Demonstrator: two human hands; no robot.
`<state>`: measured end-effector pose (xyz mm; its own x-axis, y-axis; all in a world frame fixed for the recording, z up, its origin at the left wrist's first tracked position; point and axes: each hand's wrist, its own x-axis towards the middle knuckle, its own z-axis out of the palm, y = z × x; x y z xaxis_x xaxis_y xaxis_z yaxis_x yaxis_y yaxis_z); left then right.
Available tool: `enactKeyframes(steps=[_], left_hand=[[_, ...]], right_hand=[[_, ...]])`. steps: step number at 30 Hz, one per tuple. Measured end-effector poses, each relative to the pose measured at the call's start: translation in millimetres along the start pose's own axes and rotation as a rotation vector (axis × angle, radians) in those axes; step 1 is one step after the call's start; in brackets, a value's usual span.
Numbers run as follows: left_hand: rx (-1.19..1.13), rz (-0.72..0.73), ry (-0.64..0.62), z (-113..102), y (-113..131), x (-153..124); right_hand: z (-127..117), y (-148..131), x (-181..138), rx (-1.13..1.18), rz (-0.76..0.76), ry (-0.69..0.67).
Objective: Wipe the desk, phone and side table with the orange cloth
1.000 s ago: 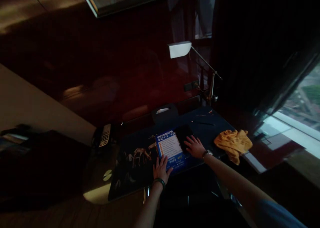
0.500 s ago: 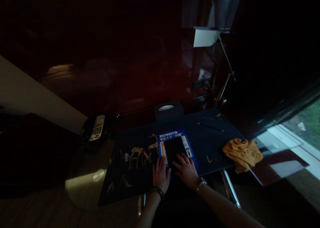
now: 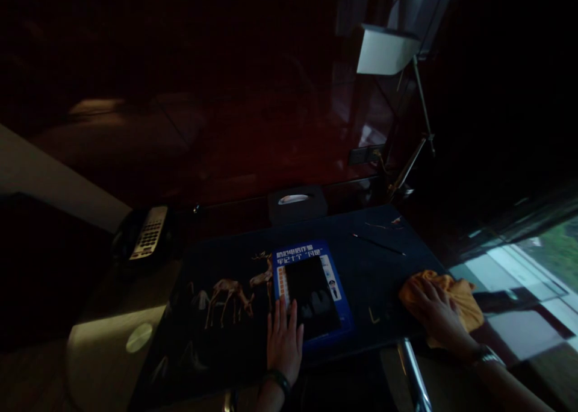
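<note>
The right hand [image 3: 437, 315] lies spread on the cloth [image 3: 456, 297], an orange rag bunched at the right corner of the mat [image 3: 370, 261]; the fingers press flat on top of it, and whether they have gathered any fabric cannot be told in this dim light. Half a second ago that hand rested on the dark pad [image 3: 311, 296] at the mat's middle, so it has left the pad and crossed to the cloth, which reads as the pad being placed and the wiping rag being taken up. The left hand [image 3: 283, 343] is open and flat, palm down, at the mat's near edge, its fingertips touching the lower left corner of the blue card [image 3: 332, 264] and the pad lying on it; it has barely shifted and seems to be steadying them. The pad now sits squarely on the card, covering most of its print, with only the white heading and a side strip showing. Left of the card, gold deer figures [image 3: 235, 288] are printed on the mat. Toward the mat's far right a thin pen [image 3: 378, 244] lies loose. Beyond the far edge stands a dark tissue box [image 3: 295, 202], a desk lamp [image 3: 386, 50] rises at the far right, and a phone [image 3: 147, 240] sits off the left side.
</note>
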<state>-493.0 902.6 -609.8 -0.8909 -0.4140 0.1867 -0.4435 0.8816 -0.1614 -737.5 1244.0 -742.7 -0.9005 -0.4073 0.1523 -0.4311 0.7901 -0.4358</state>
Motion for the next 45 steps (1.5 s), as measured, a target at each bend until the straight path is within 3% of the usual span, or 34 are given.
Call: enactKeyframes(steps=[3, 5, 7, 10, 13, 16, 18, 20, 23, 26, 29, 30, 32, 34, 36, 38, 41, 43, 45], left_hand=[[-0.006, -0.002, -0.039, 2, 4, 1], [-0.013, 0.002, -0.069, 2, 4, 0], [-0.021, 0.0, -0.086, 0, 4, 0], [-0.017, -0.003, -0.085, -3, 4, -1], [0.021, 0.016, -0.085, -5, 0, -2], [0.067, 0.07, -0.065, -5, -9, -6], [0.095, 0.094, -0.052, -4, -15, -7], [0.116, 0.107, -0.042, -3, -20, -8], [0.127, 0.112, -0.006, 0, -21, -6], [0.123, 0.095, 0.064, 4, -18, -3], [0.128, 0.111, 0.12, 6, -17, -2], [0.132, 0.12, 0.132, 6, -17, -2], [0.141, 0.125, 0.145, 7, -19, -2], [0.151, 0.114, 0.125, 7, -21, -1], [0.172, 0.09, 0.061, 4, -22, 0], [0.216, 0.049, -0.016, -3, -22, 1], [0.303, -0.038, -0.094, -15, -23, 3], [0.351, -0.101, -0.12, -22, -22, 3], [0.373, -0.195, -0.107, -26, -15, 1]], right_hand=[[-19, -27, 47, -0.027, -0.149, 0.047], [-36, -47, 89, -0.036, -0.129, 0.048], [-45, -61, 129, -0.035, -0.062, -0.04], [-42, -81, 163, 0.012, -0.106, -0.229], [-33, -114, 163, 0.06, -0.186, -0.305], [-26, -167, 151, 0.081, -0.218, -0.311], [-29, -199, 142, 0.113, -0.228, -0.32], [-37, -212, 131, 0.16, -0.23, -0.327], [-45, -176, 96, 0.208, -0.262, -0.214], [-33, -91, 35, 0.081, -0.165, -0.004], [-16, -17, 2, -0.037, -0.071, -0.022], [-15, -3, 9, -0.044, -0.066, -0.047], [-22, 3, 53, -0.02, -0.001, -0.061], [-36, -15, 117, 0.038, 0.117, -0.04], [-46, -47, 171, 0.084, 0.082, -0.016], [-45, -81, 188, 0.127, -0.101, -0.031], [-25, -104, 135, 0.223, -0.661, -0.048], [-13, -86, 80, 0.313, -0.984, -0.03], [-9, -35, 44, 0.366, -1.109, -0.049]])
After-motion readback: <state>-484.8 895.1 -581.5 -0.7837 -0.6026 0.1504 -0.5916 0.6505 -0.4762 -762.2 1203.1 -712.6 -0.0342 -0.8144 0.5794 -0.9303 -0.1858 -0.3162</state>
